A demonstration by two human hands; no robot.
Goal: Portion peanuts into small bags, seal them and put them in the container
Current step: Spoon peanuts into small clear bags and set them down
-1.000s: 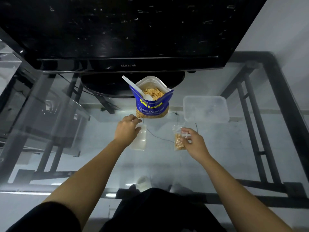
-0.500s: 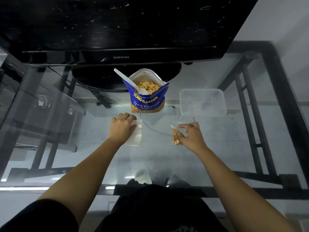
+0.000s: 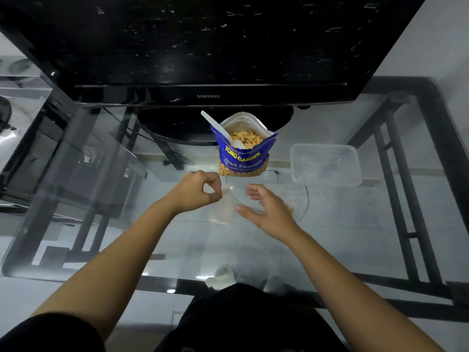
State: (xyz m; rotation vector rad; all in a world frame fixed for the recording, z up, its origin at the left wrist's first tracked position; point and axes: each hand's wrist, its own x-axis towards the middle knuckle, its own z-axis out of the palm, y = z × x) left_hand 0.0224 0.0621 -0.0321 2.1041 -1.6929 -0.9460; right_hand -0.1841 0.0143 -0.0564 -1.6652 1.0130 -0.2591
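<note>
Left hand (image 3: 195,191), mid-frame, pinched the top edge of an empty clear small bag (image 3: 223,205) between thumb and forefinger, while my right hand (image 3: 266,212) hung just beside the bag with fingers spread and holding nothing. I judged this the start of a fresh portion: a bag picked out, not yet opened. Above the hands stood the blue peanut pouch (image 3: 242,158), open, with the white spoon (image 3: 223,132) resting in the nuts. To the pouch's right sat the clear container (image 3: 327,179). A blurred tan patch showed behind the right hand; I couldn't tell what it was. Next I would need both hands to part the bag's mouth, then reach up for the spoon.
</note>
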